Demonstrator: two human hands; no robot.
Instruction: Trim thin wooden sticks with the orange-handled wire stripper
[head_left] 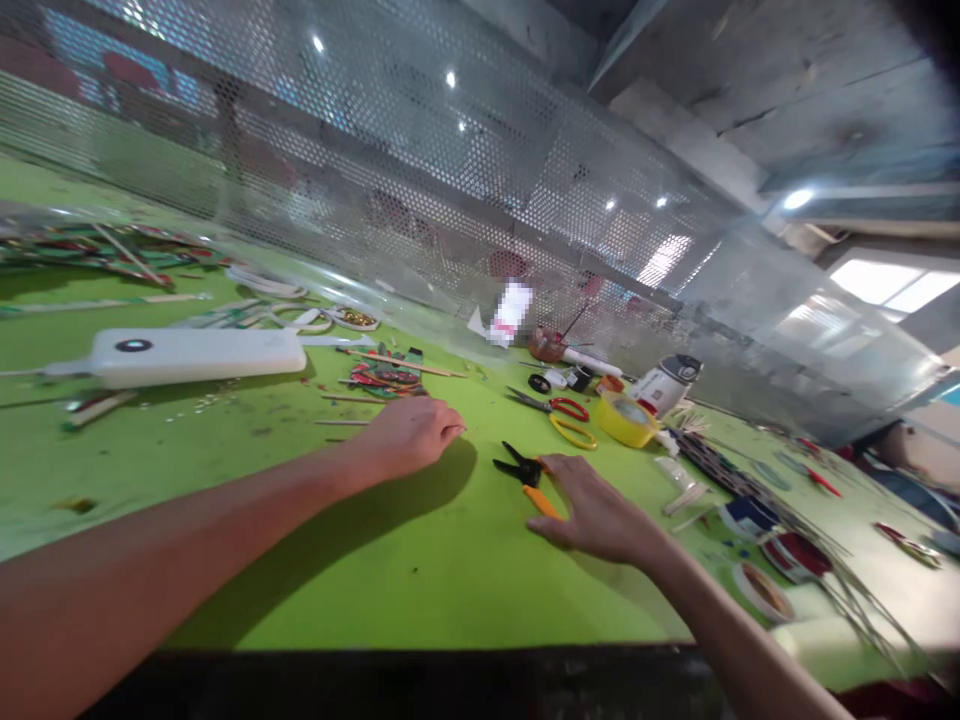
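Note:
Over the green tabletop (450,570), my left hand (416,437) is closed in a pinch. Whatever its fingertips hold, if anything, is too small to make out. To its right, my right hand (600,510) has its thumb and fingers around the orange handles of a small pair of pliers (531,472). The black jaws point left and stand apart. Just beyond the pliers lie scissors (568,408) with red and yellow handles. Behind my left hand are thin sticks (405,362) and a small pile of red-green pieces (386,378).
A white handheld device (199,355) lies at left. At right are yellow tape (626,420), a white can (667,385), a blue tub (750,517), a red tub (796,555) and long thin rods (862,590). A phone (512,312) leans against a perforated metal screen (420,170).

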